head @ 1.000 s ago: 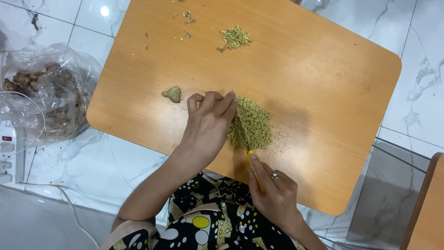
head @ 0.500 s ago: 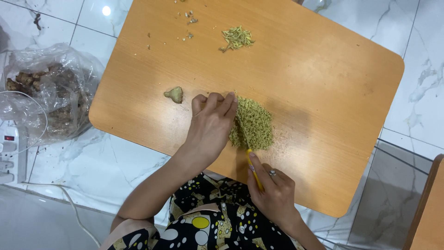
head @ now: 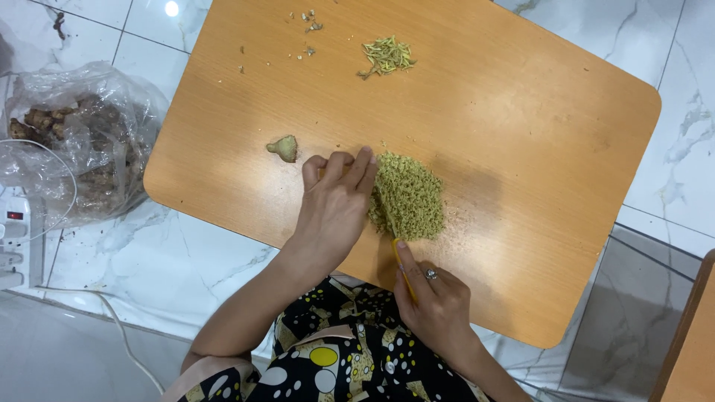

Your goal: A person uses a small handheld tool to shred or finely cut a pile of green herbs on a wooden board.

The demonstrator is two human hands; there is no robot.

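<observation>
A heap of finely chopped greenish ginger (head: 408,196) lies on the low wooden table (head: 521,134). My left hand (head: 334,207) rests flat beside the heap, fingertips touching the heap's left edge and the knife blade. My right hand (head: 436,298) grips a yellow-handled knife (head: 401,262) whose blade runs into the heap's near left side. A small ginger piece (head: 284,148) sits left of my left hand. A smaller pile of cut strips (head: 386,56) lies at the far side.
A clear plastic bag of ginger roots (head: 74,141) lies on the marble floor at left, with a white power strip (head: 11,238) and cable near it. Small scraps (head: 309,26) dot the table's far edge. Another wooden piece (head: 689,342) stands at bottom right.
The hands and knife have stayed at the heap with only slight shifts; the heap looks a little more gathered.
</observation>
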